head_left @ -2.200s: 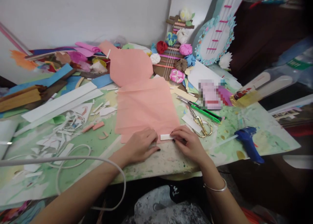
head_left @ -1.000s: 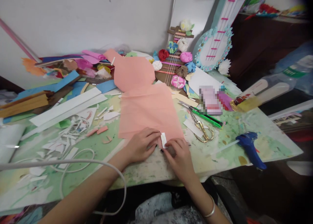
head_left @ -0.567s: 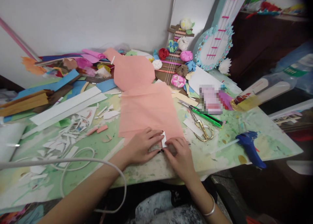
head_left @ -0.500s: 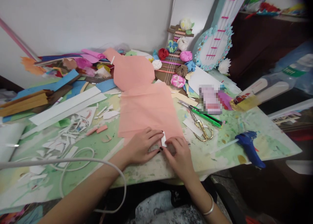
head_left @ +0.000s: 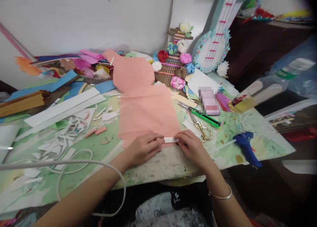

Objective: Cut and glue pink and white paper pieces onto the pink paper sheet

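Bridging the gap between the person's two hands, a small white strip lies level over the near edge of a peach sheet on the paint-stained table. The right hand has its fingers nearly closed, pinching the strip's right end; a silver bangle circles that wrist. The left hand has its bent fingers bunched together, tips at the strip's left end, though from here I can't tell whether they grip it or only touch it. Reading the dial from the strip, the sheet spreads away toward eleven o'clock, and beyond it, also at eleven, lies a peach cutout with a rounded body and a short neck. Gold-handled scissors sit at two, just beside a green cutter, and a blue glue gun rests at three. Over at nine I see a litter of white scraps. A stringed model covered in paper flowers stands at twelve, with a turquoise instrument at one. A clear bottle is at two, well apart from the hands, while a pale cable loops past at eight, across the left forearm.
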`<act>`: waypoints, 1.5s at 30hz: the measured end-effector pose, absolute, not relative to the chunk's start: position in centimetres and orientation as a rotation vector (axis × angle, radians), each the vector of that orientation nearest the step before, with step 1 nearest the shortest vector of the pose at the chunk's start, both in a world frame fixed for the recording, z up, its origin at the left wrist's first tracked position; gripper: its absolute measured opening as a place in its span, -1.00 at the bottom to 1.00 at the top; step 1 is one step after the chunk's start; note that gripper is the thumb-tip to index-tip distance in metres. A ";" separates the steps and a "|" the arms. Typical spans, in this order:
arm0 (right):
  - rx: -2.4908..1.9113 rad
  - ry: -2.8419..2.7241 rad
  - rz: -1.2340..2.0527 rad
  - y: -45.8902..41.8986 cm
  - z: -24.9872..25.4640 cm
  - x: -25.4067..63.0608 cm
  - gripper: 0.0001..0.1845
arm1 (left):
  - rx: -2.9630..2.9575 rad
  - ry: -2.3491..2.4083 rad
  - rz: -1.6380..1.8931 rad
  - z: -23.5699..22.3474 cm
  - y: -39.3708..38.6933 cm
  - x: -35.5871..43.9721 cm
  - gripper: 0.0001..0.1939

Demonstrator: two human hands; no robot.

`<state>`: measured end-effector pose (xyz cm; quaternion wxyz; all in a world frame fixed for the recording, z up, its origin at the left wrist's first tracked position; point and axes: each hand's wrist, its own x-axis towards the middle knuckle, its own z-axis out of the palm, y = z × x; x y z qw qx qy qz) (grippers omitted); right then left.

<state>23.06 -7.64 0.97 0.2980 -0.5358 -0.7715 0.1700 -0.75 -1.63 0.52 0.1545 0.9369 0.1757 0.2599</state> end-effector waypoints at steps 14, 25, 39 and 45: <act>-1.310 -1.947 0.515 -7.3 -0.2 23.7 -0.74 | 2.871 0.470 0.718 -0.1 -1.8 0.0 -0.85; -1.231 -2.068 0.370 -7.4 -0.2 23.0 -0.78 | 2.522 0.625 0.813 -0.4 -1.6 0.1 -0.86; -1.192 -2.065 0.268 -7.3 -0.8 22.4 -0.82 | 2.404 0.664 0.753 -0.2 -1.7 0.2 -0.85; -1.165 -2.066 0.287 -7.3 -0.5 22.3 -0.84 | 2.343 0.719 0.693 0.6 -1.9 0.0 -0.80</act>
